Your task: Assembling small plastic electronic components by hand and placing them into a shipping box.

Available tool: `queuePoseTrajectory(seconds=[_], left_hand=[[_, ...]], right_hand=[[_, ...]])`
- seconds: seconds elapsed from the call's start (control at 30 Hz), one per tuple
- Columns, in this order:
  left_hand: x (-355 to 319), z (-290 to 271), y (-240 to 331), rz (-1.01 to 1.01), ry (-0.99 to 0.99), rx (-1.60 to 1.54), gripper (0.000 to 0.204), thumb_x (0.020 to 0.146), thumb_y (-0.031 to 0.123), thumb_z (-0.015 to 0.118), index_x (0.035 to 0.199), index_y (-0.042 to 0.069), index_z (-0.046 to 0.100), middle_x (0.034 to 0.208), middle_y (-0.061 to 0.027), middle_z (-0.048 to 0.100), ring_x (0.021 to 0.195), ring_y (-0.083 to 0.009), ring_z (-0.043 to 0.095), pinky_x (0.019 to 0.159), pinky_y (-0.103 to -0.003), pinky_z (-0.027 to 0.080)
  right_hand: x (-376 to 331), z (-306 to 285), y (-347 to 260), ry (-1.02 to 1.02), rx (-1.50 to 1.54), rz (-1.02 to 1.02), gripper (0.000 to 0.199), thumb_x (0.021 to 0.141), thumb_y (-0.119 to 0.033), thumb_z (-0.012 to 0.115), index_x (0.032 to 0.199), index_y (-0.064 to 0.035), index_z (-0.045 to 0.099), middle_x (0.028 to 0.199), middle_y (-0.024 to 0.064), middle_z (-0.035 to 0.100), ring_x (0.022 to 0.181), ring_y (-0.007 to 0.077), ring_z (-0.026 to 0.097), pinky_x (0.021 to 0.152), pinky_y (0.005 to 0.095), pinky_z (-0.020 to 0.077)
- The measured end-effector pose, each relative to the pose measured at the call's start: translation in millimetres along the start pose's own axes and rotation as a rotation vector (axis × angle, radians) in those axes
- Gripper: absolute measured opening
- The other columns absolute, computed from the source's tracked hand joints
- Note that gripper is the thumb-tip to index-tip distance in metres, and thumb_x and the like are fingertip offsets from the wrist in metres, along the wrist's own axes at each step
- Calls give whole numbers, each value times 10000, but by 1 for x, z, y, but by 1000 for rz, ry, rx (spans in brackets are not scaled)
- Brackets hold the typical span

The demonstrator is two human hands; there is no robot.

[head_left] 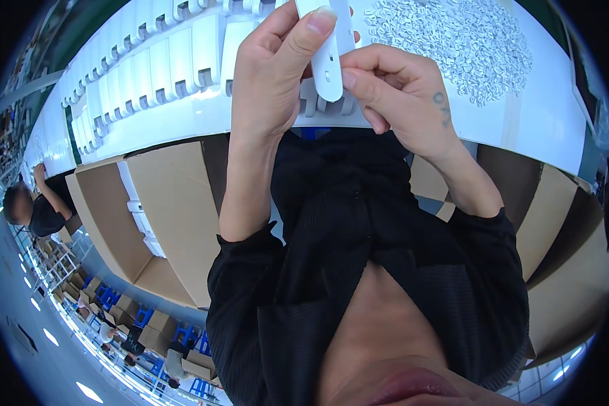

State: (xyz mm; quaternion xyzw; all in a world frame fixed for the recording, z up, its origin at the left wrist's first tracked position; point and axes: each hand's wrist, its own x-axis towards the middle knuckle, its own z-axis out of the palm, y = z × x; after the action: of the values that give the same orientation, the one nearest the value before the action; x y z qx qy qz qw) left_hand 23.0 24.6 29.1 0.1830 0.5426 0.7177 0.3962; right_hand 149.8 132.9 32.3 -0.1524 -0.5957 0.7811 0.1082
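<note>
A long white plastic strip (327, 78) with a rounded end and small slots is held near the table's front edge. My left hand (275, 71) grips it, thumb on top near the upper end. Close to the rounded end, my right hand (400, 91) has its thumb and forefinger pinched together at the strip's right edge. Whatever lies between those fingertips is hidden. To the right of the strip spreads a pile of tiny white plastic pieces (480, 51). Under the strip, other white plastic parts (311, 101) partly show on the table.
Rows of white plastic housings (159, 68) cover the left of the white table (183, 125). An open cardboard box (176, 203) with white parts stands below at left, and more cardboard (561, 237) at right. Another person (44, 206) works at the far left.
</note>
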Motion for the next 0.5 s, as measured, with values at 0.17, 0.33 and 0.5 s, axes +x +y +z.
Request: queuePoseTrajectory(seconds=[0.17, 0.33, 0.5], left_hand=[[-2, 1, -6, 133, 39, 147, 411, 1007, 244, 574, 1275, -66, 547, 1149, -215, 679, 1018, -328, 698, 899, -349, 557], [0, 2, -17, 261, 105, 152, 391, 979, 228, 604, 1276, -19, 549, 1217, -225, 644, 1007, -269, 684, 790, -309, 578], [-15, -22, -15, 101, -55, -385, 449, 988, 257, 567, 1306, -58, 526, 1407, -273, 479, 1242, -362, 543, 894, -408, 567]], right_hand=[[-6, -4, 8, 24, 49, -38, 104, 920, -8, 657, 1011, 30, 690, 636, 9, 581, 440, 46, 435, 408, 154, 323], [-1, -4, 19, 6, 14, -98, 126, 880, 9, 688, 1005, 25, 697, 647, 18, 589, 440, 62, 437, 414, 171, 329], [29, -42, 25, -157, -687, -609, 142, 838, 16, 712, 980, 7, 707, 690, 31, 609, 468, 100, 459, 441, 196, 353]])
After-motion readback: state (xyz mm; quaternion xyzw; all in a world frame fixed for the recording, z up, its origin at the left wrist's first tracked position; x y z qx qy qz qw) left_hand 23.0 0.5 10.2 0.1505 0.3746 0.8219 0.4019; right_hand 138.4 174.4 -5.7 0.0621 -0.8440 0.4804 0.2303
